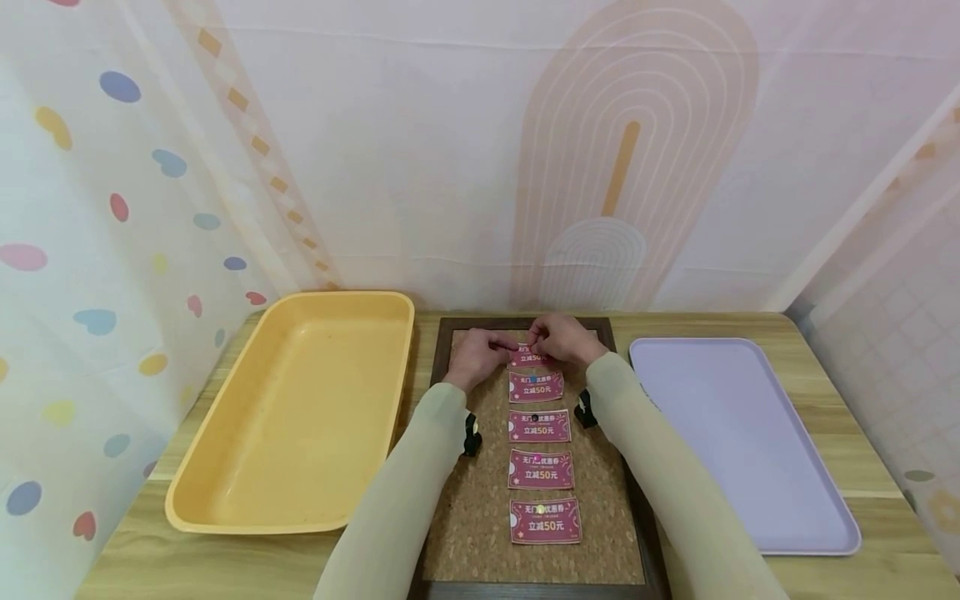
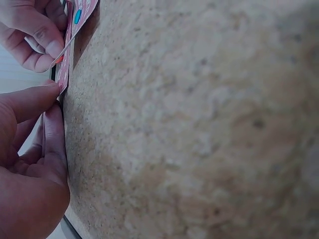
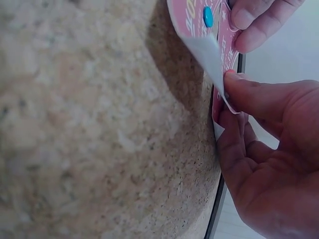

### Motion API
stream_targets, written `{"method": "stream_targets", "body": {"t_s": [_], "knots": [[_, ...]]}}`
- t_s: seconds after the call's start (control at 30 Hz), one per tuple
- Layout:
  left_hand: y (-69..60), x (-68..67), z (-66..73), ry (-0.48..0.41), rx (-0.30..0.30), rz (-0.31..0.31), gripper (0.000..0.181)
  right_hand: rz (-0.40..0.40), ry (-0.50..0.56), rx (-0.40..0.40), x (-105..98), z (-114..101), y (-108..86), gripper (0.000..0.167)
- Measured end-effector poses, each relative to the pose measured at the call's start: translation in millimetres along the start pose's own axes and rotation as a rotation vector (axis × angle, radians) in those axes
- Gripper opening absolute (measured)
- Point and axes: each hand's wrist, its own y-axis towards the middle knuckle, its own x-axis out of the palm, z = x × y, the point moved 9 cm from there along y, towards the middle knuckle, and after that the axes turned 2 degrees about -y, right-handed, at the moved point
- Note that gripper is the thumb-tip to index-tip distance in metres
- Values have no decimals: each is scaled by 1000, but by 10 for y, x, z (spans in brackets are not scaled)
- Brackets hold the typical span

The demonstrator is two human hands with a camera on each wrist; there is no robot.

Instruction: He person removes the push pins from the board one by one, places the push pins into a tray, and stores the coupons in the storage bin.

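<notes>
A framed corkboard (image 1: pixel 468 533) lies on the table with several pink coupons in a column down it. At its far end, my left hand (image 1: pixel 478 357) pinches the left edge of the top coupon (image 1: pixel 528 360) between thumb and finger. My right hand (image 1: pixel 564 338) pinches a small red-orange push pin (image 2: pixel 59 59) at the upper part of that coupon; the fingers mostly hide it. Just below, the second coupon (image 1: pixel 536 388) bears a blue pin (image 3: pixel 208 17), and its edge curls up off the cork. Lower coupons carry black, pink and yellow pins.
To the left stands a deep yellow tray (image 1: pixel 401 400), and to the right a shallow lilac tray (image 1: pixel 750 442). The wooden table (image 1: pixel 877 467) meets a patterned cloth backdrop (image 1: pixel 435 167) behind the board. A dark wooden frame (image 1: pixel 540 590) edges the cork.
</notes>
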Motion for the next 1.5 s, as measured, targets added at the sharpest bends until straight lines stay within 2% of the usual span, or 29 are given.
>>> {"method": "stream_targets", "body": {"t_s": [0.23, 0.47, 0.73, 0.97, 1.2, 1.5], "knots": [[-1, -9, -4, 2, -10, 14, 15, -27, 1, -35, 3, -13, -1, 6], [5, -26, -23, -45, -23, 21, 15, -70, 19, -49, 8, -25, -19, 9], [10, -27, -39, -60, -38, 17, 14, -106, 49, -54, -1, 5, -32, 13], [4, -41, -56, -45, -66, 46, 14, -103, 72, -61, -13, 16, -41, 16], [4, -37, -73, -74, -99, 54, 15, -85, 73, -91, -68, -1, -66, 17], [3, -16, -74, -107, -109, 63, 13, -75, 148, -110, -112, 24, -139, 16]]}}
